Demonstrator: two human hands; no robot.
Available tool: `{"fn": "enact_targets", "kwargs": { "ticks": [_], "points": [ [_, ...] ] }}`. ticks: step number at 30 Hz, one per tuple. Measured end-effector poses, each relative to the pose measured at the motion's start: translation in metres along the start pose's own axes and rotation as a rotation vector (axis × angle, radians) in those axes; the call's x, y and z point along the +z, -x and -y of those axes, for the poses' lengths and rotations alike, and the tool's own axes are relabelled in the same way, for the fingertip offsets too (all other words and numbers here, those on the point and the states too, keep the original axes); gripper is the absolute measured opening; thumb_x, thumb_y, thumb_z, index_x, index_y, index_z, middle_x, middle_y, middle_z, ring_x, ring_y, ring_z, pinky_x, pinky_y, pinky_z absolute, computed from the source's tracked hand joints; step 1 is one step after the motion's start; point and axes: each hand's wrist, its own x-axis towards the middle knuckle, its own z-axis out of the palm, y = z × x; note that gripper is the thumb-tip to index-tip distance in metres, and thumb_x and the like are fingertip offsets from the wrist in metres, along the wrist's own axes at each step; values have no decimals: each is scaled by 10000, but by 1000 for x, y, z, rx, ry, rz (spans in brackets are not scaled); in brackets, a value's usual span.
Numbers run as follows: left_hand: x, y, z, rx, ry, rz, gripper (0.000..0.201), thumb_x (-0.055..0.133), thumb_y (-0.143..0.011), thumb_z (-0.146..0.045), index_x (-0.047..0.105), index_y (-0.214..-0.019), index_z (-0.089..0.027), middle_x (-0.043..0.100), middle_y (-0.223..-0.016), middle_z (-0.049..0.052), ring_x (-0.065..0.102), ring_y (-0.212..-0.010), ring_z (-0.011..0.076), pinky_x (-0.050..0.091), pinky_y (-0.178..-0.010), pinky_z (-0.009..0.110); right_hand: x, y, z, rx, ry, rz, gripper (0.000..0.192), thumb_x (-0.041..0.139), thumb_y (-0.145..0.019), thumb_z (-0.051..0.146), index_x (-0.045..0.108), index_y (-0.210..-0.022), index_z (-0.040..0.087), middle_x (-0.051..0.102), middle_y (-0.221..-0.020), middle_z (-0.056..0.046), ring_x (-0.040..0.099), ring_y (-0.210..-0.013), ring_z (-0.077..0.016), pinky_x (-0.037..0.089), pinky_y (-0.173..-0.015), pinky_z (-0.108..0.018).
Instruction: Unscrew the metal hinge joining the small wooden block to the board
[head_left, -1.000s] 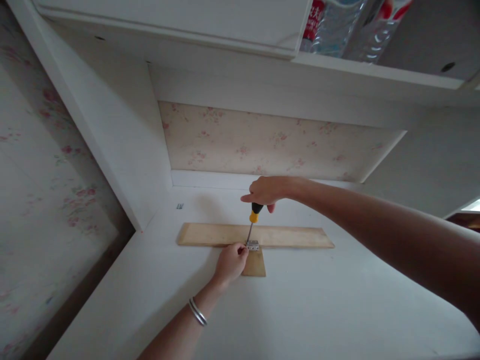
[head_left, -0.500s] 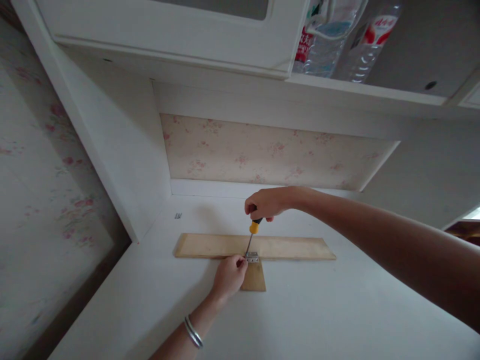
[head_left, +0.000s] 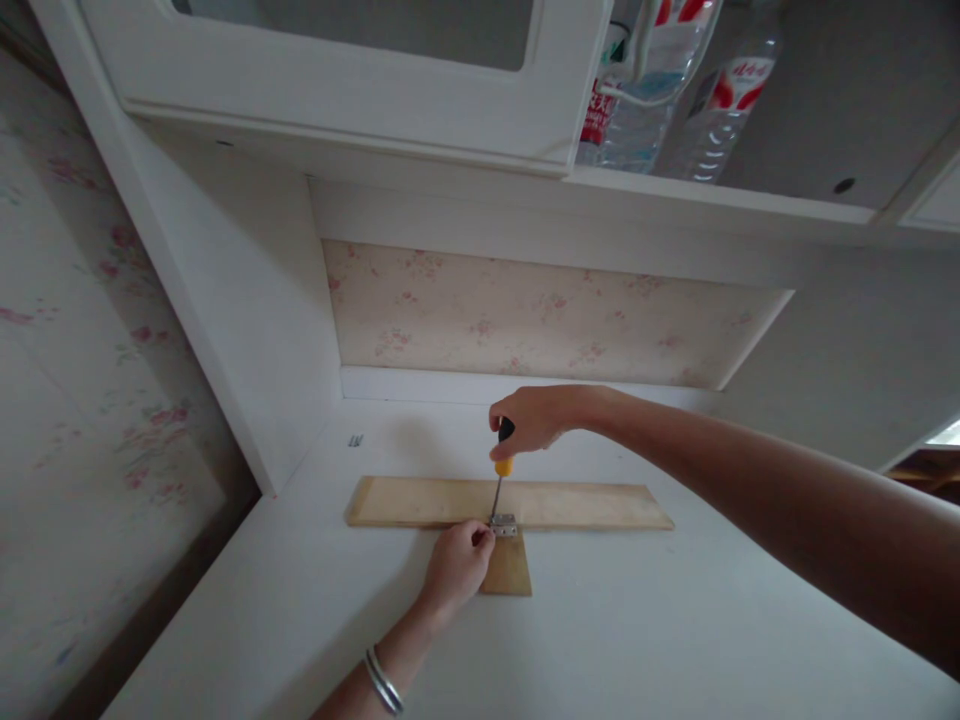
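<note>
A long wooden board (head_left: 420,502) lies across the white surface, with a shorter wooden piece (head_left: 507,568) meeting its near edge. Where the two join sits a small metal hinge (head_left: 505,525). My right hand (head_left: 531,418) grips the black and yellow handle of a screwdriver (head_left: 503,466), held nearly upright. Its tip reaches the left side of the hinge. Beside the hinge, my left hand (head_left: 459,560) is closed in a pinch at the board's near edge; whatever its fingertips hold is hidden or too small to make out.
Several small dark metal pieces, probably screws (head_left: 355,440), lie on the white surface (head_left: 637,630) at the back left. Overhead is a white cabinet (head_left: 360,100) holding plastic bottles (head_left: 724,115). A side panel (head_left: 247,300) rises at the left.
My right hand has shifted its hold on the screwdriver handle, which now stands more upright. The whole view has moved slightly. My left hand stays by the hinge.
</note>
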Motion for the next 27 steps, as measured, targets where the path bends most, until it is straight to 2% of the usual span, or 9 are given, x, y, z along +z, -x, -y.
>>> {"fn": "enact_targets", "kwargs": {
  "ticks": [3,6,8,11,13,16,18,23,27],
  "points": [
    [0,-1,0,0,-5,-9,285,458,-842,-333,688,-819,-167,710,-851,62,624,-800,172,381,-681,235,0,2,2,97,8,77,438,427,-854,464,661,-955,107,685,-665,-90,638,-596,-185,426,-604,-289],
    [0,0,0,3,2,-3,286,457,-842,-336,687,-821,-166,710,-849,61,626,-802,175,381,-675,236,1,3,2,-105,54,-16,275,583,-745,298,665,-970,163,708,-911,-84,651,-806,-195,421,-669,-264],
    [0,0,0,0,2,0,287,457,-841,-337,686,-824,-165,709,-843,61,626,-797,176,381,-669,237,1,3,3,-146,56,-63,383,646,-695,321,641,-1051,182,692,-1013,-84,639,-874,-210,421,-677,-263],
    [0,0,0,0,-1,1,294,452,-844,-343,686,-827,-166,709,-840,61,627,-795,178,383,-668,237,-1,3,6,44,29,19,460,491,-815,499,646,-1034,126,705,-780,-104,649,-703,-210,425,-623,-292],
    [0,0,0,0,-1,1,291,454,-842,-342,688,-829,-171,710,-844,58,628,-801,178,386,-679,237,-2,3,7,88,34,75,447,398,-869,457,670,-955,113,687,-675,-100,642,-642,-202,425,-615,-299],
    [0,0,0,-7,4,4,281,462,-836,-337,692,-823,-176,711,-845,53,628,-804,177,390,-691,236,-2,3,7,-103,60,3,299,547,-771,302,663,-1009,164,707,-936,-95,647,-834,-205,427,-673,-275],
    [0,-1,0,-12,9,4,276,468,-832,-335,694,-815,-176,711,-843,52,628,-804,178,393,-693,236,-2,3,7,-165,61,-63,429,633,-700,313,624,-1111,193,674,-1083,-90,626,-934,-219,429,-702,-269],
    [-1,-1,0,-16,11,-5,282,466,-835,-339,695,-825,-175,713,-862,56,630,-820,182,395,-695,234,-3,3,7,118,2,110,512,420,-836,521,645,-1042,109,694,-687,-99,655,-662,-213,437,-624,-302],
    [-2,0,-1,-6,13,-1,281,459,-839,-322,695,-823,-170,712,-859,58,629,-814,176,394,-690,234,-3,4,1,-135,60,-1,384,617,-707,321,640,-1059,169,697,-997,-97,645,-882,-220,431,-681,-272]
  ]
}}
